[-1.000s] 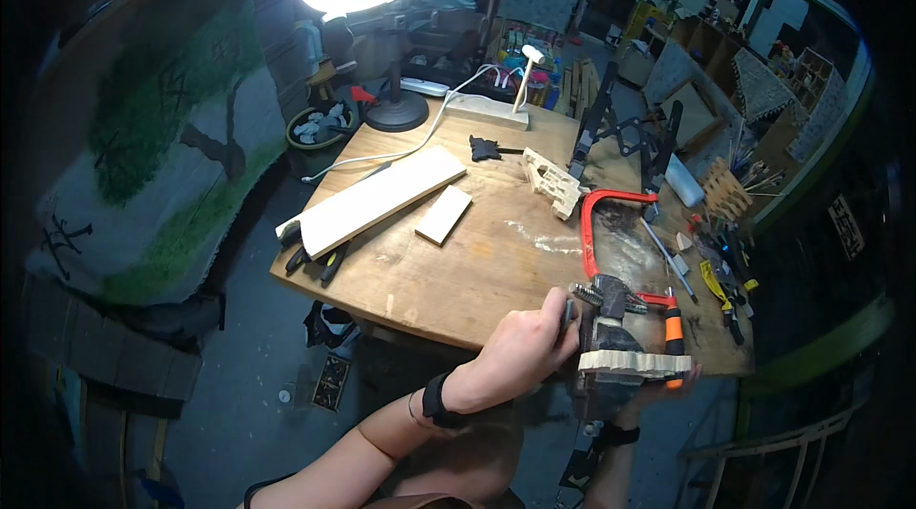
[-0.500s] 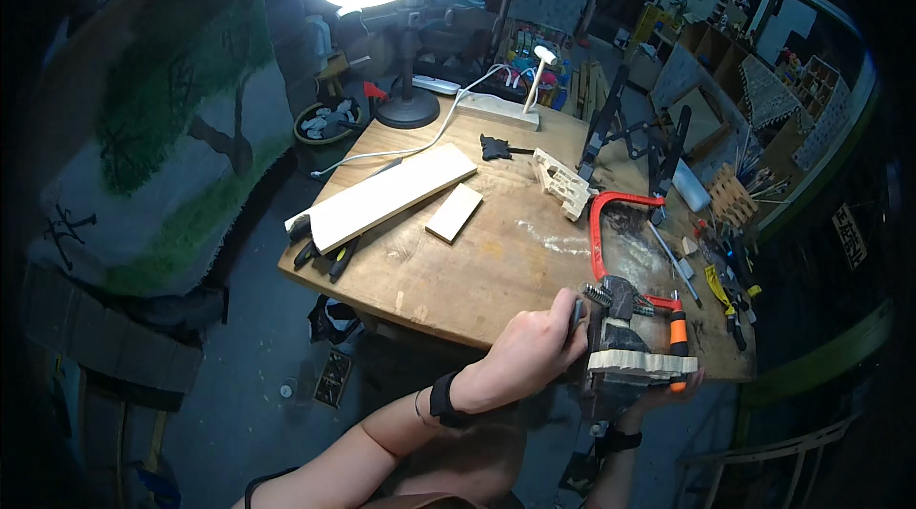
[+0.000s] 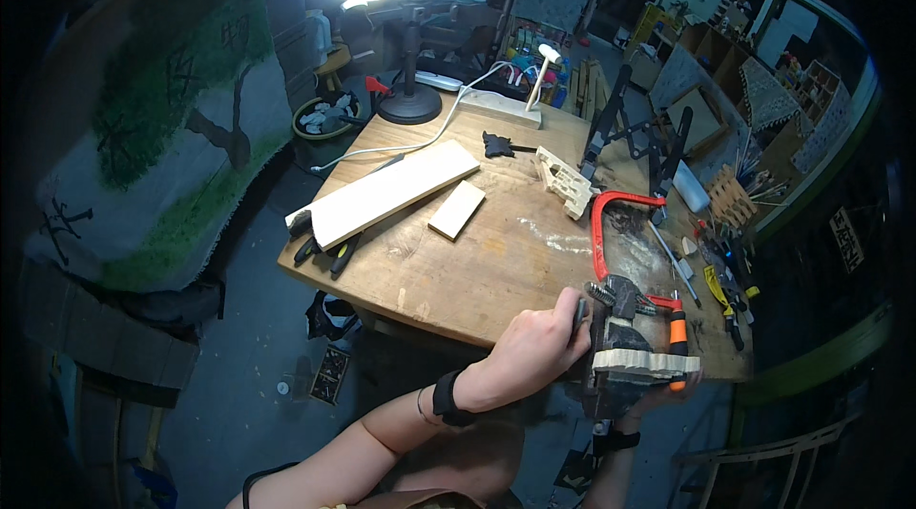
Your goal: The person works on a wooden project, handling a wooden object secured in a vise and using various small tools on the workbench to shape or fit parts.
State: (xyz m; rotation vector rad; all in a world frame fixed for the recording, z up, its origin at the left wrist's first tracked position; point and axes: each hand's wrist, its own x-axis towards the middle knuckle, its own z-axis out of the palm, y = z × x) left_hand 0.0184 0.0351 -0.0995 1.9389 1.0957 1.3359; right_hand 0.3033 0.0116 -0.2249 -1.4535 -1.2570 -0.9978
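Observation:
At the near right edge of the bench is a black vise [image 3: 625, 297], with a pale, wavy-edged wooden piece [image 3: 644, 363] at its near side. My left hand [image 3: 534, 356] is closed beside the vise, and a thin grey piece [image 3: 579, 311] shows between its thumb and fingers. My right hand [image 3: 668, 396] reaches up under the wooden piece; most of it is hidden, so its grip does not show. A red-framed coping saw [image 3: 597, 232] with an orange and black handle lies by the vise, its handle end next to the wooden piece.
On the wooden bench [image 3: 448, 285] lie a long board [image 3: 396, 194], a small block [image 3: 456, 210] and a cut-out wooden piece [image 3: 563, 183]. A ring lamp [image 3: 412, 103], a white-headed mallet [image 3: 539, 75] and a black folding stand [image 3: 634, 123] are farther back. Several tools [image 3: 727, 304] lie right.
The view has shifted slightly. Both hands stay in almost the same places at the vise, and the left fingers still pinch the thin grey piece.

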